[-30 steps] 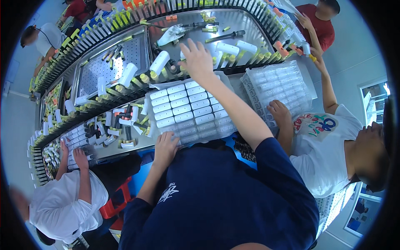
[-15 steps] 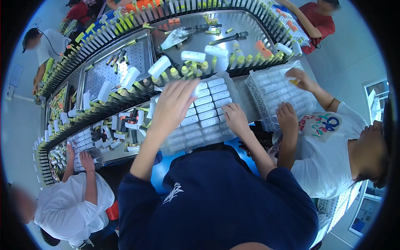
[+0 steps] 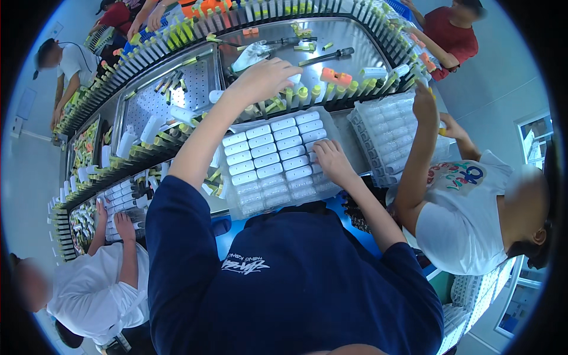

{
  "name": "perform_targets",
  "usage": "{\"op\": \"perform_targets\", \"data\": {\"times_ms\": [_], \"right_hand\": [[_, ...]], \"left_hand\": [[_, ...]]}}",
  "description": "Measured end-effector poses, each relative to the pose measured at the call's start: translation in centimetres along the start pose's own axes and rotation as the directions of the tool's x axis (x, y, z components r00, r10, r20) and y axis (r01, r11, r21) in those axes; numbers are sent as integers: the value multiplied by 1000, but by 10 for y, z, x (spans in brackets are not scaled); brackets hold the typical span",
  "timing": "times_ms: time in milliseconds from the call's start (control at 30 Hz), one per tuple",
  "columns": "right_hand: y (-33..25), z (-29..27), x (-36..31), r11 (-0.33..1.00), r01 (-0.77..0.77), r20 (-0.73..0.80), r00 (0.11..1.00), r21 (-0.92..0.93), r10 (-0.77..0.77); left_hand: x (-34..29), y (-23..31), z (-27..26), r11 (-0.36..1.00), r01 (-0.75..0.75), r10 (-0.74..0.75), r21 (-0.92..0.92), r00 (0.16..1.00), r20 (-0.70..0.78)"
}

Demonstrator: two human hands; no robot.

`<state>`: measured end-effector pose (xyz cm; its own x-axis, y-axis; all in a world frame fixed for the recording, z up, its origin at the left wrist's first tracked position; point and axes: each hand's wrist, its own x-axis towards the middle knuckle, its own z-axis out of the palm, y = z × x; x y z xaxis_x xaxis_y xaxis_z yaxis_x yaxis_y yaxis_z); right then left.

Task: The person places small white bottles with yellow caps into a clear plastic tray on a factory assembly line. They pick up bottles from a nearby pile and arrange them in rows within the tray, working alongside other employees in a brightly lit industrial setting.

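Observation:
My left hand (image 3: 265, 80) reaches over the near black rack, with its fingers closed on a small white plastic case (image 3: 295, 77) that partly shows at the fingertips. Below it lies a clear plastic tray (image 3: 254, 198), filled in its far rows with white oblong cases (image 3: 266, 161); the pockets nearest me hold no white cases. My right hand (image 3: 332, 160) rests at the tray's right side, bent fingertips touching the cases there. It appears to grip nothing, though the fingertips hide part of that column.
Yellow-tipped posts stand along the curved black rack (image 3: 278, 106), with an orange clip (image 3: 336, 77) on it. Behind lies a metal tray (image 3: 367, 47) with black rods and a white glove (image 3: 251, 55). At right, a co-worker's arm (image 3: 423, 124) is raised beside stacked clear trays (image 3: 378, 133).
My left hand has moved from above the tray up and away to the rack, uncovering cases. Items on the near rack have shifted leftward. The co-worker at right has raised an arm.

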<state>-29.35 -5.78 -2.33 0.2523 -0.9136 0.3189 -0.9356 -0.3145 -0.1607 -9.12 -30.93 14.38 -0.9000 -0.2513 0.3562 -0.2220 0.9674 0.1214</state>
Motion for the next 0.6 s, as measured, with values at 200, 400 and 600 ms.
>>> {"op": "perform_targets", "data": {"times_ms": [200, 400, 600], "right_hand": [[-31, -40, 23, 842, -292, -63, 932, 455, 357], [-51, -65, 100, 586, -344, -138, 769, 734, 624], [-36, -40, 190, 512, -294, -124, 764, 807, 633]], "left_hand": [[-41, -9, -24, 995, 71, -77, 69, 993, 89], [-85, -23, -39, 946, 318, -324, 61, 936, 141], [-113, -32, -64, 829, 558, -554, 41, 809, 194]]}}
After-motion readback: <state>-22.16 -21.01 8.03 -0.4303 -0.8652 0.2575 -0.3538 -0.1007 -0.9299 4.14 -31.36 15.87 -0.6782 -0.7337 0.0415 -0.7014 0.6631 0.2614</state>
